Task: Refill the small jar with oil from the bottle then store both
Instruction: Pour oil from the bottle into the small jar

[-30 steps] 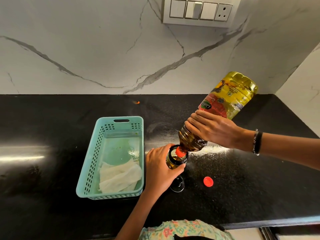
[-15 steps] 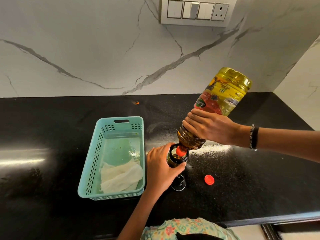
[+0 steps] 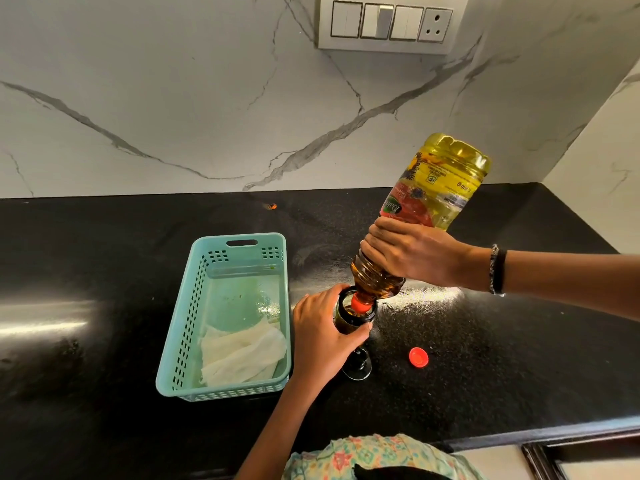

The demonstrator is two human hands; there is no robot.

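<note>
A large yellow oil bottle (image 3: 437, 188) with a red and yellow label is tipped steeply neck-down. My right hand (image 3: 412, 252) grips it around its lower body. Its red spout rests inside the mouth of a small dark glass jar (image 3: 353, 315) standing on the black counter. My left hand (image 3: 323, 332) wraps around the jar's left side and hides most of it. The bottle's red cap (image 3: 418, 357) lies on the counter to the right of the jar.
A light blue plastic basket (image 3: 180, 337) holding a white cloth (image 3: 240, 355) stands just left of the jar. A round dark lid or base (image 3: 356, 368) lies in front of the jar. The marble wall is behind, the counter's front edge (image 3: 519, 429) near me.
The bottle has been tipped a little steeper, its base rising. Both hands keep their hold and the jar stays in place.
</note>
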